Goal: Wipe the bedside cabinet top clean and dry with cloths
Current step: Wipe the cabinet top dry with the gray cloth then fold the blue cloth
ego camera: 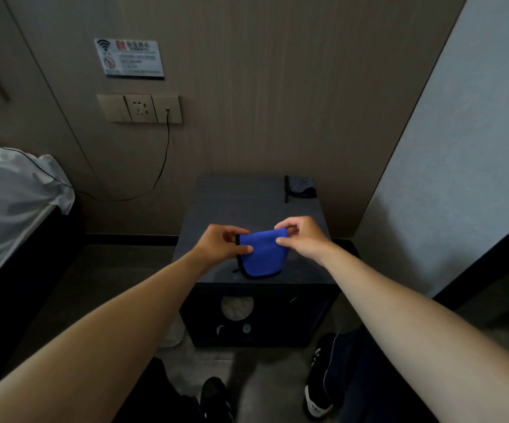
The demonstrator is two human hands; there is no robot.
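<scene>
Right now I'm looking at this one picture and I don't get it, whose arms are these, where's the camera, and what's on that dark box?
There is no machine here. The camera sits on a person's head and looks forward and down, so the two bare arms reaching in from below are that person's own.

The dark box is a bedside cabinet standing against the wall. Over its front part the left hand and the right hand each pinch a side of a blue cloth with dark edging; its lower edge seems to touch the top. A second, grey cloth lies crumpled at the back right corner.

To the left is a bed, and a wall socket with a cable plugged in.
</scene>
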